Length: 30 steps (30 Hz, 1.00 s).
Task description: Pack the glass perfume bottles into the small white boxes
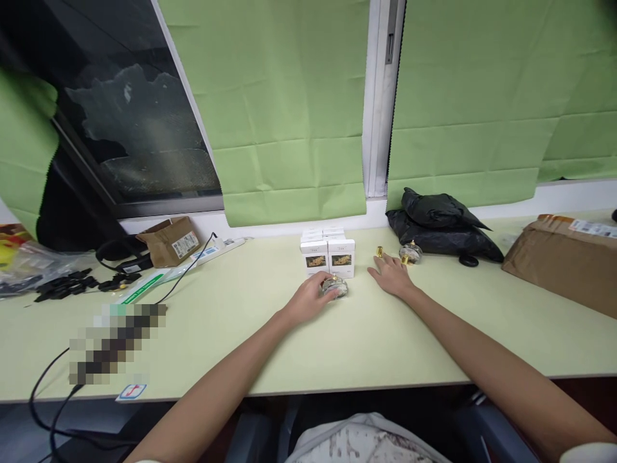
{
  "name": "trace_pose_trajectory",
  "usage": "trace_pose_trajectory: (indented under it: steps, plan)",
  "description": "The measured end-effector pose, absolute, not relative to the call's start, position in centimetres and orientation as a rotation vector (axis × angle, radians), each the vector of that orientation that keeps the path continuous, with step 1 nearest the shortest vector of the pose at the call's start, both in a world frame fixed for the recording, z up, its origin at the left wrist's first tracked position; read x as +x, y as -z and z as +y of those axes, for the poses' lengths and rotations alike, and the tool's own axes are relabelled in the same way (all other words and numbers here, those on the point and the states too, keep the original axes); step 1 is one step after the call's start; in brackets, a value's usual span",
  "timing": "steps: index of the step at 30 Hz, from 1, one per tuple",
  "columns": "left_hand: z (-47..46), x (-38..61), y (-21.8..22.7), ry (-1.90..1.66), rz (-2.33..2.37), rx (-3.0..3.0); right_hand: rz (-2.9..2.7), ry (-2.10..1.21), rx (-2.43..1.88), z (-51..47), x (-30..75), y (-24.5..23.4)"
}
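My left hand [308, 299] is closed around the side of a round clear glass perfume bottle [340, 288] with a gold neck, which is on the table just in front of the white boxes. My right hand [393, 276] lies low over the table farther right, fingers stretched forward. Its fingertips are at or close to a small gold cap [379, 251]; whether they touch it I cannot tell. Beside those fingers is a second gold cap [405, 260], in front of another glass perfume bottle [412, 251]. Several small white boxes [342, 249] with dark picture panels stand in rows.
Black plastic parcels [443, 235] lie at the back right, near a large brown carton [563, 260]. To the left are an open cardboard box [171, 243], cables, black straps [67, 285] and a pixelated dark object [118, 344]. Green curtains [289, 116] hang behind the table.
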<state>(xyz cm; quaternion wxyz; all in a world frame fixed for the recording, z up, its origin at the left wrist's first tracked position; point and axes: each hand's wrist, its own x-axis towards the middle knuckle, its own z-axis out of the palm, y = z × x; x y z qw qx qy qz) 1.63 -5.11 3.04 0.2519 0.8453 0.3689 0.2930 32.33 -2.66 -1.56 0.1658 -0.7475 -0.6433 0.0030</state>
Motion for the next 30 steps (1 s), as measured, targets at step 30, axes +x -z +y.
trace_pose_trajectory:
  steps: [30]
  plan:
    - [-4.79,1.8,-2.85,-0.815,0.984,2.339,-1.874,-0.024,-2.197,-2.91,32.11,0.85]
